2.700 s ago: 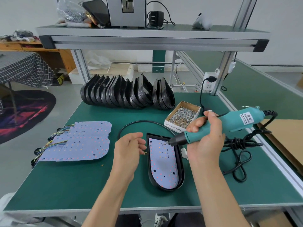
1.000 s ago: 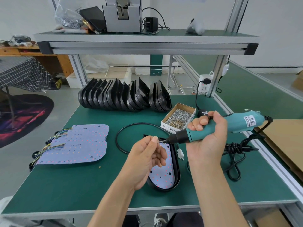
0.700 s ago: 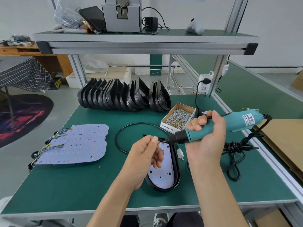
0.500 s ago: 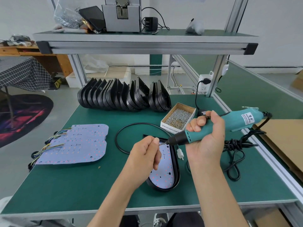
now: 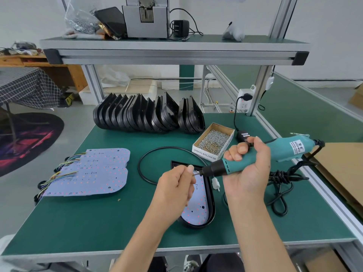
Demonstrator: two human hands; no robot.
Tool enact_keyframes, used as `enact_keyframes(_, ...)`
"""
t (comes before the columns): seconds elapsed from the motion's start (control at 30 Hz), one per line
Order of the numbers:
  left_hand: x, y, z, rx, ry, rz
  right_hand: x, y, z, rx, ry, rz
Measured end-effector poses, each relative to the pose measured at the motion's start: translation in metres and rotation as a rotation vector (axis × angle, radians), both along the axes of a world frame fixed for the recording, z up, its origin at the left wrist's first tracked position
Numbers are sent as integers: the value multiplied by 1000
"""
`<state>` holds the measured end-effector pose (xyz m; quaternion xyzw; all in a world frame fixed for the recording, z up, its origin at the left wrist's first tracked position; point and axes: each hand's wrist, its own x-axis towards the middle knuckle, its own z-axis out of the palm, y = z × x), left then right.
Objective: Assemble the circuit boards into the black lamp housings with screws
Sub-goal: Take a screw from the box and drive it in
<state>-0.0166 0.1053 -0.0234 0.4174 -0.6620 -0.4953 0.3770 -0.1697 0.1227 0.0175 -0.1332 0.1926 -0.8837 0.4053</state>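
Note:
A black lamp housing (image 5: 209, 205) lies on the green table with a pale circuit board (image 5: 196, 211) seated inside it. My right hand (image 5: 247, 169) grips a teal electric screwdriver (image 5: 255, 160), held nearly level above the housing's far end. My left hand (image 5: 176, 185) pinches a small screw at the driver's bit tip (image 5: 196, 173); the screw itself is barely visible. More circuit boards (image 5: 92, 171) with coloured wires lie stacked at the left. Several empty black housings (image 5: 145, 112) stand in a row at the back.
A cardboard box of screws (image 5: 214, 141) sits just behind the driver. A black ring cable (image 5: 149, 160) loops left of the housing, a white plug (image 5: 215, 183) lies beside it. The driver's coiled cord (image 5: 280, 185) lies at right, near brown cardboard (image 5: 341, 169).
My left hand rose from beside the housing to the driver's bit and now holds a screw against the tip. The driver has stayed nearly in place.

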Motion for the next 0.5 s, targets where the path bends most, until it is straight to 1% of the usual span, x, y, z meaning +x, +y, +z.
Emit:
enact_keyframes(0.2, 3, 2, -4, -82, -26, 70, 0, 3, -3, 13, -50, -13)
enact_keyframes(0.27, 8, 3, -4, -123, -21, 183, -2, 5, -4, 16, -53, -21)
enact_keyframes(0.37, 21, 0, -12, -155, -32, 440, -7, 9, -11, 39, -23, -33)
enact_keyframes(0.43, 30, 0, -20, -142, -154, 479, -9, 13, -19, 87, 25, -43)
enact_keyframes(0.5, 32, 2, -28, -89, -327, 417, -9, 16, -28, 142, 76, -56)
